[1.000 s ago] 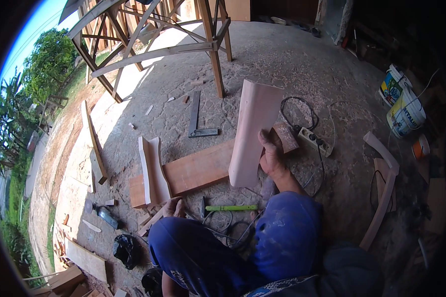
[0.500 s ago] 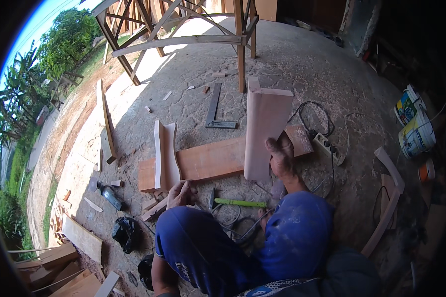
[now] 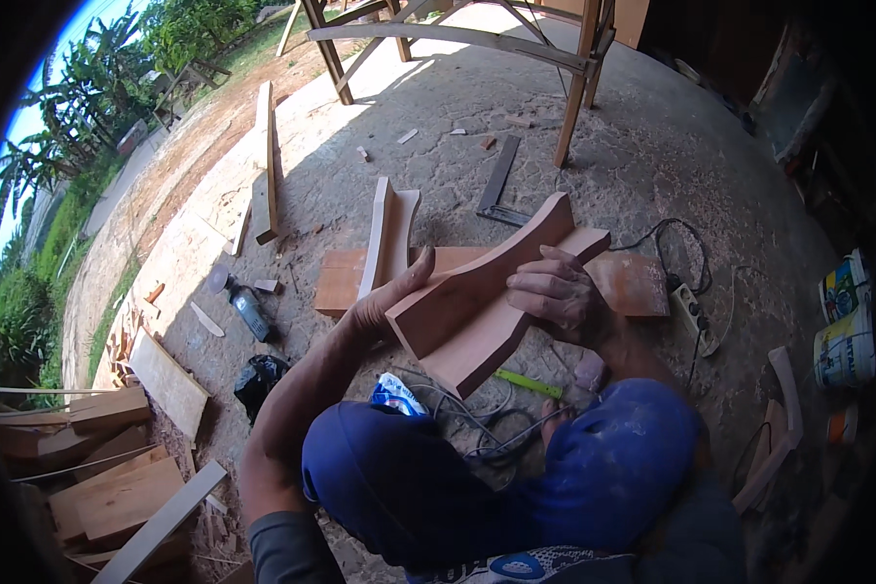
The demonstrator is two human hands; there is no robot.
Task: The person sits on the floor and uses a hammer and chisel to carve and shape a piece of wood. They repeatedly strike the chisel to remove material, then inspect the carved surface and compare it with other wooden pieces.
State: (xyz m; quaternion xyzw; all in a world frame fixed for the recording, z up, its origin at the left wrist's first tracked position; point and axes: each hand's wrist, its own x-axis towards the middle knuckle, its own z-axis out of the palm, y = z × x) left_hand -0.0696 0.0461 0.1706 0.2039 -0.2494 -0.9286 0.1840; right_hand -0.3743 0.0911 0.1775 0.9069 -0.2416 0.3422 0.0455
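An L-shaped wooden piece with curved edges (image 3: pixel 487 302) is held tilted above my knees, its inner corner facing up. My right hand (image 3: pixel 560 297) grips its far right part, fingers bent over the upper board. My left hand (image 3: pixel 394 297) supports the near left end, thumb raised along the wood and the other fingers hidden behind it. Beyond lies a reddish plank (image 3: pixel 341 282), partly covered by the held piece. A similar curved wooden piece (image 3: pixel 389 238) rests on that plank's left part. Below the held piece, a green hammer handle (image 3: pixel 529 383) shows on the floor.
A metal square (image 3: pixel 501 180) lies past the plank. At the left are a power tool (image 3: pixel 248 310), a black plastic bag (image 3: pixel 260 384) and stacked offcuts (image 3: pixel 117 487). A power strip (image 3: pixel 691 311) and buckets (image 3: pixel 842 336) sit right. A wooden frame (image 3: pixel 448 34) stands at the back.
The held piece has turned from upright to tilted, showing its inner corner. My left hand has risen from beside my knee to its end. A white-blue packet now shows by my left knee.
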